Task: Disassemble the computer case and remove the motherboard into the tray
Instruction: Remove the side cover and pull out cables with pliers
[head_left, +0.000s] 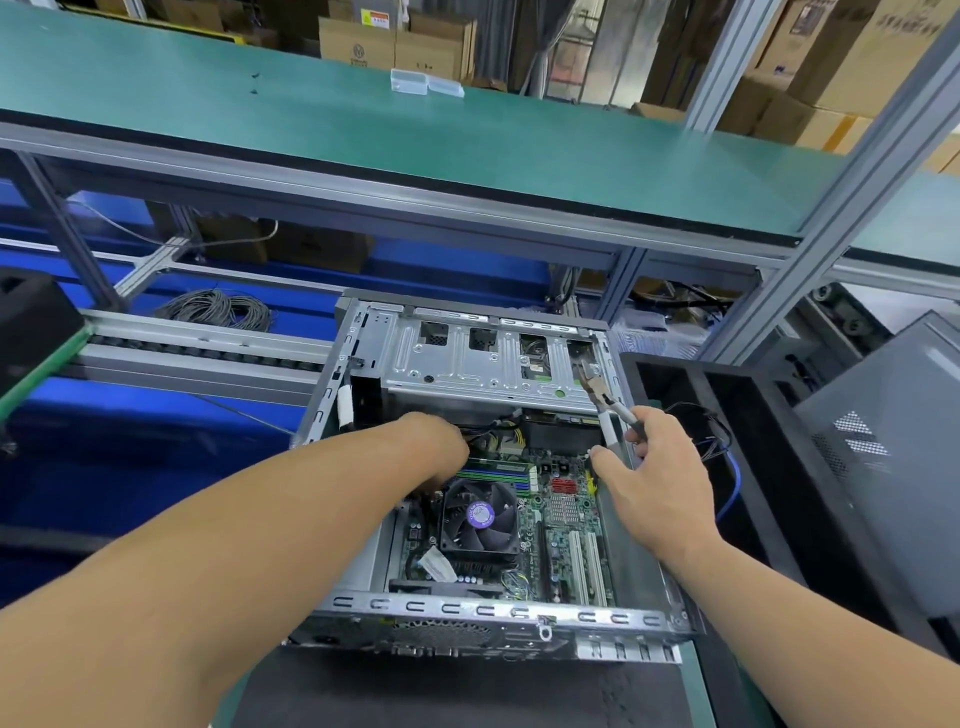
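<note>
Inside the open computer case (332, 415), the left hand (441, 441) reaches behind the fan (480, 514), grip hidden; the right hand (660, 483) holds pliers (602, 400) near its far right corner.

Open grey computer case (363, 358) flat on the bench, green motherboard (563, 512) still mounted inside.

A green shelf (415, 140) is spanning the view above the counter, carrying two small clear plastic boxes (426, 83) lying side by side near its far edge. Cardboard cartons (395, 47) are standing behind it. Below the shelf, a coil of grey cable (215, 309) is resting on blue sheeting (156, 415) beyond a roller rail (202, 348). A grey perforated panel (883, 457) is leaning at the right.
</note>
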